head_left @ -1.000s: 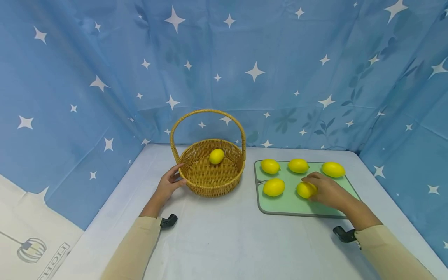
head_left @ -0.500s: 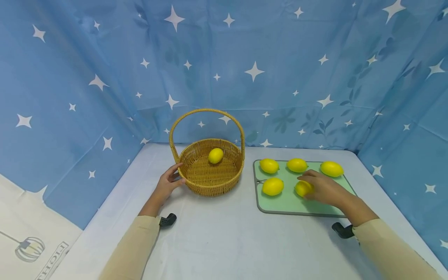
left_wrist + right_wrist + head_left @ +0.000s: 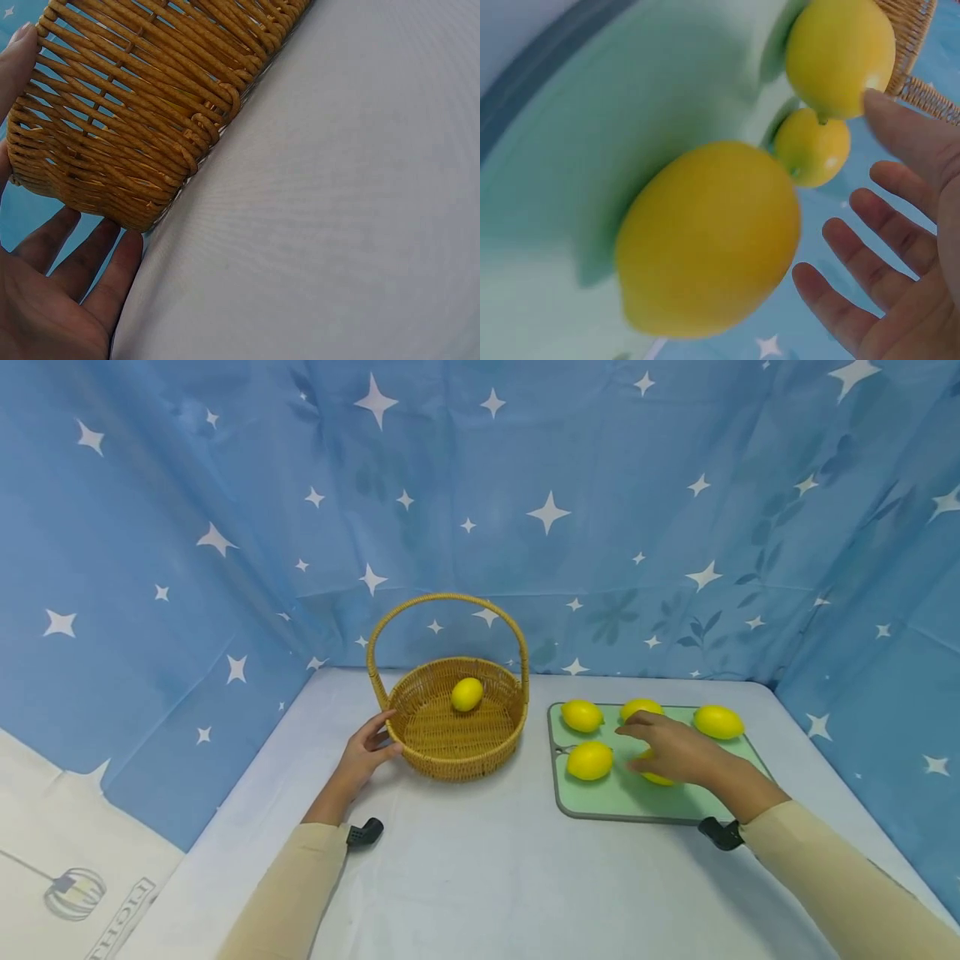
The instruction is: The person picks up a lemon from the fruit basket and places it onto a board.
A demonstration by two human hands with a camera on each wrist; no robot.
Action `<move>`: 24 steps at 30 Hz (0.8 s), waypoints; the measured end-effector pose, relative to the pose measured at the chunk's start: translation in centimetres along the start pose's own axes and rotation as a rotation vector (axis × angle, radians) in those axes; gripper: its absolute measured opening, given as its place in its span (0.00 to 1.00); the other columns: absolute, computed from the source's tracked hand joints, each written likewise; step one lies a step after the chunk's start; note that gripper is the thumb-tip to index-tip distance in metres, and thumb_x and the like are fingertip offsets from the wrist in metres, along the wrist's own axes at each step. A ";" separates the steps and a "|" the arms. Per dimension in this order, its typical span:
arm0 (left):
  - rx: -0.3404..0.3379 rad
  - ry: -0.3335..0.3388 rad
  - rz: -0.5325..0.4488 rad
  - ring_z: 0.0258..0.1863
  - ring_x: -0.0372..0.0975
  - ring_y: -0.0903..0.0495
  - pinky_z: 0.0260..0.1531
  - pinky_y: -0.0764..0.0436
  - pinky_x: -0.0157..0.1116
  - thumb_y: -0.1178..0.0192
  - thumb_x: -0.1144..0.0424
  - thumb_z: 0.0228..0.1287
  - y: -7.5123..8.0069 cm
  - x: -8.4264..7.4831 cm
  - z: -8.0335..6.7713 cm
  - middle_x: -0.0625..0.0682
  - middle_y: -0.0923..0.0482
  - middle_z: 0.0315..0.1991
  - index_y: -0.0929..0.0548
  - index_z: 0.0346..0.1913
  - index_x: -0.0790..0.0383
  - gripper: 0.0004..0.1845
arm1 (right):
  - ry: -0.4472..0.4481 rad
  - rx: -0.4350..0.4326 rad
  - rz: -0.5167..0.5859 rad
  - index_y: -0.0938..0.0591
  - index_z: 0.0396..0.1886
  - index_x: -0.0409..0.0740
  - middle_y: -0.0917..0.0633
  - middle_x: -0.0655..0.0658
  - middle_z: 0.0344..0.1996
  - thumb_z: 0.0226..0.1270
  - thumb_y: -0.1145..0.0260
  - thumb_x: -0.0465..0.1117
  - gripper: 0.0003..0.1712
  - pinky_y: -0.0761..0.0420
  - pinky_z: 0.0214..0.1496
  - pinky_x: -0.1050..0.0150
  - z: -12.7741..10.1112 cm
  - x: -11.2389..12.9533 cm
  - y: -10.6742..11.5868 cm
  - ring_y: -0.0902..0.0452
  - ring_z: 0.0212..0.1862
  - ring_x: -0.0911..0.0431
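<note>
While I look down at the white table (image 3: 480,877), my left hand (image 3: 365,756) rests flat, fingers straight, on the basket (image 3: 450,743) at 11 o'clock. At 1 o'clock sits the green board (image 3: 600,797). My right hand (image 3: 670,750) hovers over a lemon (image 3: 660,778) there, fingers spread apart, holding nothing.

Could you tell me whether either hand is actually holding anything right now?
Neither. The right hand hovers open above a lemon; the left hand only touches the basket's side wall.
</note>
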State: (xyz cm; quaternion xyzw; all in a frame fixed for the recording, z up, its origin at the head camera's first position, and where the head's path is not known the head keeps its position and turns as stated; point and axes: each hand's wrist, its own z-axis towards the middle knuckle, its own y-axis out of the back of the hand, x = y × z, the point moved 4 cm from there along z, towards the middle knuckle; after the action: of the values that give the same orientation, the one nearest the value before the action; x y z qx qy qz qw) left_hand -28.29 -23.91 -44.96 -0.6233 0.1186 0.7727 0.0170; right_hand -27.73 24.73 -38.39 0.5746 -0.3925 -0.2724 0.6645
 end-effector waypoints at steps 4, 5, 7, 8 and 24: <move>-0.005 0.008 0.001 0.69 0.57 0.42 0.58 0.27 0.41 0.36 0.66 0.66 -0.1 -0.1 -0.1 0.59 0.53 0.76 0.42 0.75 0.62 0.38 | 0.023 -0.017 0.006 0.22 0.62 0.42 0.26 0.37 0.60 0.65 0.31 0.51 0.30 0.27 0.57 0.42 0.9 0.9 0.1 0.28 0.58 0.41; -0.007 0.010 0.002 0.69 0.57 0.42 0.58 0.27 0.41 0.36 0.65 0.65 -0.1 -0.1 -0.1 0.59 0.53 0.76 0.41 0.75 0.62 0.38 | 0.034 -0.023 0.008 0.22 0.62 0.41 0.25 0.38 0.59 0.66 0.32 0.52 0.29 0.27 0.57 0.42 1.2 1.2 0.1 0.28 0.58 0.41; -0.011 0.014 0.003 0.69 0.57 0.41 0.57 0.27 0.40 0.35 0.66 0.65 -0.1 -0.2 -0.2 0.58 0.52 0.76 0.41 0.75 0.61 0.38 | 0.049 -0.031 0.015 0.22 0.62 0.42 0.25 0.40 0.59 0.66 0.33 0.53 0.29 0.28 0.59 0.42 1.8 1.7 0.0 0.28 0.59 0.43; -0.011 0.013 0.003 0.69 0.57 0.41 0.57 0.27 0.40 0.35 0.66 0.65 -0.2 -0.2 -0.2 0.59 0.52 0.76 0.41 0.75 0.62 0.38 | 0.048 -0.032 0.018 0.22 0.62 0.42 0.25 0.41 0.59 0.67 0.33 0.54 0.30 0.28 0.59 0.42 2.1 1.9 0.0 0.29 0.60 0.43; -0.007 0.002 0.000 0.69 0.57 0.41 0.56 0.26 0.38 0.36 0.68 0.65 -0.1 -0.1 0.0 0.59 0.53 0.76 0.42 0.75 0.65 0.38 | 0.148 -0.045 0.058 0.26 0.67 0.47 0.26 0.45 0.61 0.70 0.41 0.61 0.33 0.29 0.61 0.47 6.5 5.9 -0.4 0.29 0.60 0.48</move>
State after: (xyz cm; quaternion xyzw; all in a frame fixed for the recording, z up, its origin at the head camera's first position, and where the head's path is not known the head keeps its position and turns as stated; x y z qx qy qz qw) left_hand -28.25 -23.81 -44.84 -0.6241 0.1158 0.7726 0.0146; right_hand -29.91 16.27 -37.31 0.5667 -0.3526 -0.2188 0.7118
